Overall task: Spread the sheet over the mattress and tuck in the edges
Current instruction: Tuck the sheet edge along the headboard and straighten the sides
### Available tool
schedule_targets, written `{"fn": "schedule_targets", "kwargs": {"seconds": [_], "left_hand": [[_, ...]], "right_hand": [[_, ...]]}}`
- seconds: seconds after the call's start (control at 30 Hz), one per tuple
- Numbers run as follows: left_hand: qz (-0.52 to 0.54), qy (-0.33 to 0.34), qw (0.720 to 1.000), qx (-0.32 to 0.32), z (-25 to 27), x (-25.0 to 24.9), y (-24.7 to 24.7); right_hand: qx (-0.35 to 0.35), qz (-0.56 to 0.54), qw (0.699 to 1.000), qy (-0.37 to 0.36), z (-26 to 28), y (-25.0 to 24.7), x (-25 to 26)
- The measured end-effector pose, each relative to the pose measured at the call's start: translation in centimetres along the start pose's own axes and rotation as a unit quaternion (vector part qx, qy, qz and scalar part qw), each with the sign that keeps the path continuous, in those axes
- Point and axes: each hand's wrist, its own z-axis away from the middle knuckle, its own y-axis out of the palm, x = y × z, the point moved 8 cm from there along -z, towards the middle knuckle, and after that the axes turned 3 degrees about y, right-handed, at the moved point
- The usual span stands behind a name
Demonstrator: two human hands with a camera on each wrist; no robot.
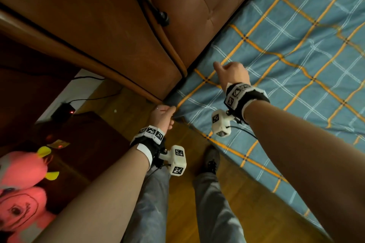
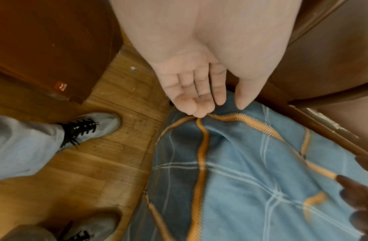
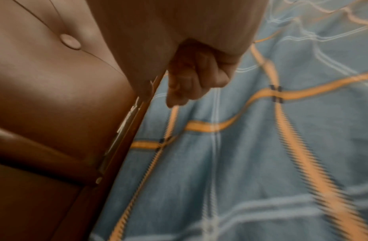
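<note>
A blue plaid sheet (image 1: 286, 49) with orange lines covers the mattress, which lies hidden under it. My left hand (image 1: 164, 116) is at the bed's corner beside the brown headboard (image 1: 207, 6). In the left wrist view its fingers (image 2: 199, 91) and thumb pinch the bunched corner of the sheet (image 2: 240, 179). My right hand (image 1: 232, 74) hovers low over the sheet close to the headboard. Its fingers (image 3: 191, 78) are curled into a fist, one fingertip pointing down at the sheet (image 3: 240, 163), and I see no fabric in them.
A dark wooden bedside cabinet (image 1: 83, 140) stands left of the bed, with pink plush toys (image 1: 21, 169) at the lower left. I stand on a wooden floor (image 1: 227, 183) in grey shoes (image 1: 211, 160). A black adapter (image 1: 63, 109) with cables lies behind the cabinet.
</note>
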Motion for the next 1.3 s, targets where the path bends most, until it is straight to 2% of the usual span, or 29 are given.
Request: {"fn": "schedule_targets", "kwargs": {"seconds": [0.1,0.27,0.4,0.43,0.53,0.6,0.7,0.8,0.93,1.03,1.1,1.13,1.2,1.23,1.27,1.3], "left_hand": [[0.031,-0.011,0.999,0.026,-0.2,-0.1,1.1],[0.017,-0.013,0.999,0.032,-0.6,0.2,1.4],[0.024,-0.005,1.0,0.018,-0.7,-0.4,1.4],[0.023,0.006,1.0,0.009,-0.7,-0.8,1.4],[0.002,0.038,0.999,-0.003,-0.5,-1.3,1.4],[0.007,0.014,1.0,0.018,-0.1,-0.9,2.0],[-0.003,-0.004,0.999,0.049,0.5,-1.0,2.9],[-0.033,0.021,0.998,0.053,0.2,-1.7,3.2],[-0.021,0.013,0.998,0.061,0.0,-1.4,3.5],[-0.002,0.013,0.999,0.044,0.1,-1.2,3.2],[-0.005,0.004,0.999,0.04,0.3,-1.2,3.1],[-0.006,-0.013,0.999,0.04,0.3,-0.9,3.2],[-0.003,-0.074,0.996,0.041,0.3,0.1,3.4],[-0.004,-0.104,0.993,0.048,0.6,0.5,3.6],[-0.014,-0.125,0.99,0.064,1.1,0.8,3.9],[-0.031,-0.136,0.986,0.087,1.4,1.2,4.3]], "right_hand": [[0.058,0.068,0.996,0.026,-1.8,2.0,0.9],[0.067,0.082,0.994,-0.016,-2.8,3.3,2.1],[0.014,-0.003,0.997,-0.076,-3.0,2.1,4.3],[0.022,-0.013,0.996,-0.085,-2.9,2.1,4.6],[0.03,-0.009,0.994,-0.103,-2.7,2.1,4.3],[-0.01,0.02,0.993,-0.118,-2.3,1.3,3.4],[-0.058,0.179,0.96,-0.209,-1.6,1.3,3.9],[-0.029,0.264,0.925,-0.27,-2.2,2.7,5.1],[0.037,0.351,0.883,-0.311,-2.8,5.5,6.9],[0.096,0.334,0.875,-0.336,-1.2,6.4,8.4],[0.097,0.217,0.92,-0.311,-0.4,4.9,7.8],[0.059,0.146,0.944,-0.291,-0.3,3.5,6.9],[-0.065,0.074,0.961,-0.259,0.1,0.2,4.5],[-0.106,0.07,0.968,-0.215,-0.1,-1.0,2.7],[-0.121,0.074,0.98,-0.141,-0.8,-1.7,0.5],[-0.107,0.087,0.989,-0.053,-1.5,-2.0,-1.8]]}}
